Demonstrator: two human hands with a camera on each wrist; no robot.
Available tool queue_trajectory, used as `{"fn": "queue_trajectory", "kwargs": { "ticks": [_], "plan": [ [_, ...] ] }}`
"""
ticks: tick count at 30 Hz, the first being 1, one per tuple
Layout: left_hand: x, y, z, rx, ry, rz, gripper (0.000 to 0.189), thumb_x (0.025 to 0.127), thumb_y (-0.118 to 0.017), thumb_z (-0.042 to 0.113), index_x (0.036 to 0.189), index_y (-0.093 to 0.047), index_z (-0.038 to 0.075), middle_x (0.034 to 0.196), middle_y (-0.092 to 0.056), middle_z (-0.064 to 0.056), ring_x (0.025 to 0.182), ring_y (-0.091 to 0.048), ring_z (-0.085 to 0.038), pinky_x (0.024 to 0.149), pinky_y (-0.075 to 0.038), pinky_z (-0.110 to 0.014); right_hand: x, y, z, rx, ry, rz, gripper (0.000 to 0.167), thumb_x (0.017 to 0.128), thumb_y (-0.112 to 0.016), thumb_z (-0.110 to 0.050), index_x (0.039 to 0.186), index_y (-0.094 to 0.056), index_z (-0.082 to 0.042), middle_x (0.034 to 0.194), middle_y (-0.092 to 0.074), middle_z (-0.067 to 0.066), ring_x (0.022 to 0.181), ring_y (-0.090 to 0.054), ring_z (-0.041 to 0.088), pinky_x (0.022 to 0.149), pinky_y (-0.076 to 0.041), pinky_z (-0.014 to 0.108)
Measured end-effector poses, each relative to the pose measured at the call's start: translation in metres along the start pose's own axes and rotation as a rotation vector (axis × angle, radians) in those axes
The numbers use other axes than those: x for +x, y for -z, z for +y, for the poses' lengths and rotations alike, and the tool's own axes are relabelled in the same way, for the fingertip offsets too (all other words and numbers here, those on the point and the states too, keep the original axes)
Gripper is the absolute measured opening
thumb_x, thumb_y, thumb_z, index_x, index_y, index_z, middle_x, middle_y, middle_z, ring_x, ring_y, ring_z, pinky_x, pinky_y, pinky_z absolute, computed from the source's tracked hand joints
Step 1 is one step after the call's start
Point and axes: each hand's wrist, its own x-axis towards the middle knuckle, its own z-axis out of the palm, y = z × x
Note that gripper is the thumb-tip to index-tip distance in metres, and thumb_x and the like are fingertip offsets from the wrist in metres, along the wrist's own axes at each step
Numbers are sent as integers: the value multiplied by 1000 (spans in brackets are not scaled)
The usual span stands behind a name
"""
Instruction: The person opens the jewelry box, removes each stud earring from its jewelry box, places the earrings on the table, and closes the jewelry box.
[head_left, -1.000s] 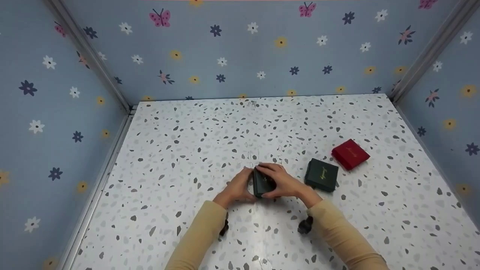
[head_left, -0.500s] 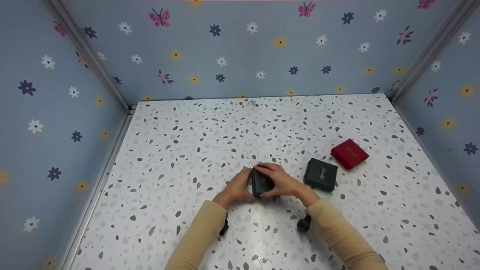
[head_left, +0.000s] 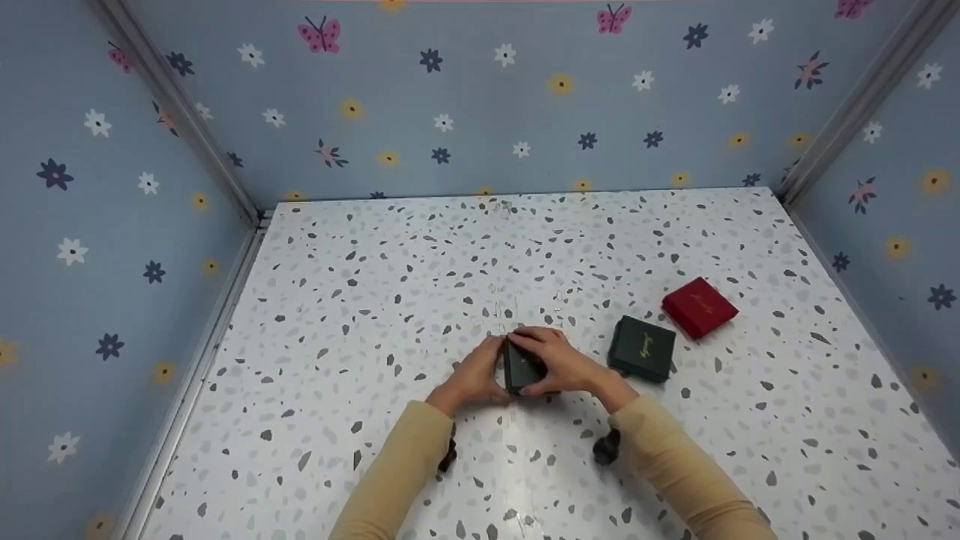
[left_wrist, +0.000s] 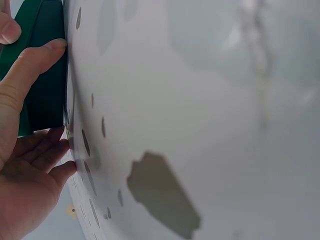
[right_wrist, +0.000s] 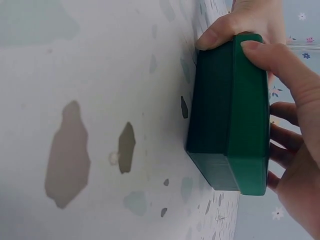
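A small dark green jewelry box (head_left: 517, 375) with a lid sits on the speckled tabletop between my two hands. My left hand (head_left: 474, 375) holds its lower part from the left, and in the left wrist view the left thumb (left_wrist: 37, 60) presses low on the side near the table. From the right, my right hand (head_left: 566, 364) grips the lid (right_wrist: 247, 115), its thumb at the near edge and the other fingers around the far side. The lid is seated on the base, and gold marks on its top are partly covered by the right hand.
Right of my hands lies another dark green box (head_left: 642, 349) with gold lettering. Beyond it, slightly turned, is a red box (head_left: 700, 307). Flower-patterned blue panels (head_left: 480, 97) rise at the back and both sides of the white speckled table (head_left: 390, 262).
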Motion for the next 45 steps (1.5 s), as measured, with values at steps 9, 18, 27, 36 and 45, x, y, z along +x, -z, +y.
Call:
{"fn": "queue_trajectory", "kwargs": {
  "ticks": [9,18,27,36,45],
  "plan": [
    [0,1,-1,-10,-37,-10,100,54,-82,20,137,-26,7,126,-41,-9,114,-40,-17,97,-32,-29,2,-3,4,-11,2,-26,88,67,-73,-40,136,-33,-4,133,-34,18,121,-31,27,98,-23,45],
    [-1,4,2,-20,42,-72,109,56,-82,23,139,-16,-1,132,-34,-13,119,-36,-21,99,-30,-30,4,-7,7,-35,-6,-56,88,67,-73,-41,136,-33,-4,133,-35,15,120,-33,24,97,-23,43],
    [-1,5,6,-14,70,-92,116,55,-83,23,140,-8,-1,134,-30,-14,122,-33,-21,100,-28,-31,2,-7,8,-39,-14,-78,91,66,-72,-45,137,-30,-6,137,-31,15,123,-30,24,100,-20,43],
    [-2,8,10,54,96,-104,119,54,-84,25,141,-6,1,136,-25,-15,121,-33,-24,99,-31,-34,-5,-9,10,15,8,-35,90,67,-67,-51,137,-32,-7,143,-21,15,130,-19,27,102,-21,45],
    [-7,11,19,90,60,-93,110,59,-81,29,139,-13,-5,141,-16,-20,127,-23,-29,100,-29,-36,-13,-1,9,65,27,35,72,75,-60,-49,132,-42,-8,141,-27,14,128,-24,25,100,-27,44]
  ]
}}
